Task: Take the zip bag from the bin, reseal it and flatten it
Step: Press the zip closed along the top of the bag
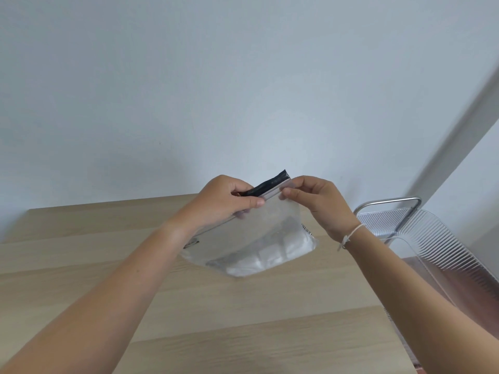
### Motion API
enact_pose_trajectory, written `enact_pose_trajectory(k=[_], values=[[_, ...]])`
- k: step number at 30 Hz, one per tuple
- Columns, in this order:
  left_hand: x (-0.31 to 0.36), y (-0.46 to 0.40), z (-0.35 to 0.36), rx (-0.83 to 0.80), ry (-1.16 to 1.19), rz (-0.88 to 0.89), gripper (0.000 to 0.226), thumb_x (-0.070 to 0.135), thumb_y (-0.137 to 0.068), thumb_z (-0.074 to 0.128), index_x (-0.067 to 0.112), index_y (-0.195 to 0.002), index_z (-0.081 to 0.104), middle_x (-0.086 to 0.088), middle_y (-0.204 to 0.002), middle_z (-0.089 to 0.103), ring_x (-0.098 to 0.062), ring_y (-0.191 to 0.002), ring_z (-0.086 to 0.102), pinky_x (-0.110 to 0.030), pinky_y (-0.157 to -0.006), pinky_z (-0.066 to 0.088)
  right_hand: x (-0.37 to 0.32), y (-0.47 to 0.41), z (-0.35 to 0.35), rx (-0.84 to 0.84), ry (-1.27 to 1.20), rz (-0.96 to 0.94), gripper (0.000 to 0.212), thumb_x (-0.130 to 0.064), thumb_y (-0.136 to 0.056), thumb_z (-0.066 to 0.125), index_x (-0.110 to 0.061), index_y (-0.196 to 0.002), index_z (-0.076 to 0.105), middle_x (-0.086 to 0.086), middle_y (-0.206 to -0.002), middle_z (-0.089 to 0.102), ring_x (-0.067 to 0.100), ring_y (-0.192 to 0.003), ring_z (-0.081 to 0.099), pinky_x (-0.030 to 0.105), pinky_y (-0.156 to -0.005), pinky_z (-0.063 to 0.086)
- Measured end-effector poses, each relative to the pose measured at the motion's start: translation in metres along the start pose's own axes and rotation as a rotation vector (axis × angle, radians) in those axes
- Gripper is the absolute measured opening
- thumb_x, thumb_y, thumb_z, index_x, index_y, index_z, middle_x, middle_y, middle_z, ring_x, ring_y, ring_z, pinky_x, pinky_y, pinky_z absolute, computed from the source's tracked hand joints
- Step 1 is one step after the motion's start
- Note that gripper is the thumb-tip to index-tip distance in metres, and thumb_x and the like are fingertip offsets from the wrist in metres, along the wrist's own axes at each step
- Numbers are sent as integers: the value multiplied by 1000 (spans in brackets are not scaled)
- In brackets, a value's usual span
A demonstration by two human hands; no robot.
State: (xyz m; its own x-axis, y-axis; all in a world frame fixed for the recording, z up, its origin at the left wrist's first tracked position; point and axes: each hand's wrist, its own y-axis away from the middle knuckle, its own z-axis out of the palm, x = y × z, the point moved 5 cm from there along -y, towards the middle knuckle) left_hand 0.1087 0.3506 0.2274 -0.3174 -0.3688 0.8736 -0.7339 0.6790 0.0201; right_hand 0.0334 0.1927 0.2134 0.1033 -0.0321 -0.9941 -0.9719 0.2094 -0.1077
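A clear zip bag (270,233) with a black strip along its top stands upright, its bottom resting on the wooden table (189,306). Something white and folded lies inside at the bottom. My left hand (224,201) pinches the left part of the zip strip. My right hand (316,201) pinches the strip's right end between thumb and fingers. Both hands are above the table's far middle. No bin is in view.
A clear ribbed plastic chair (432,238) with a metal frame stands to the right of the table. A pale wall runs behind the table's far edge. The table's right edge runs close to my right forearm.
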Motion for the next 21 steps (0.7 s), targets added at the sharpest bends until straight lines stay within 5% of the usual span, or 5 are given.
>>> enact_pose_trajectory(k=[4, 9, 21], values=[[3, 1, -3, 51, -22, 29, 5, 20, -75, 73, 24, -72, 72, 10, -52, 60, -2, -51, 56, -11, -56, 44, 1, -1, 1, 36, -9, -2, 10, -9, -80, 66, -17, -74, 66, -9, -63, 71, 1, -69, 63, 9, -69, 47], [0, 0, -3, 132, -46, 28, 11, 26, -71, 76, 23, -65, 66, -2, -59, 64, -15, -61, 59, -30, -68, 44, 1, -4, -1, 103, -25, 3, 17, -7, -76, 69, -16, -69, 57, -8, -58, 70, 2, -62, 63, 8, -64, 47], [2, 2, -3, 119, -26, 3, 13, 30, -71, 74, 26, -61, 67, 16, -44, 50, 0, -45, 42, -9, -46, 32, -4, 2, 3, 67, -91, -21, 15, -5, -78, 66, -15, -70, 58, -8, -61, 68, 3, -64, 61, 11, -64, 47]])
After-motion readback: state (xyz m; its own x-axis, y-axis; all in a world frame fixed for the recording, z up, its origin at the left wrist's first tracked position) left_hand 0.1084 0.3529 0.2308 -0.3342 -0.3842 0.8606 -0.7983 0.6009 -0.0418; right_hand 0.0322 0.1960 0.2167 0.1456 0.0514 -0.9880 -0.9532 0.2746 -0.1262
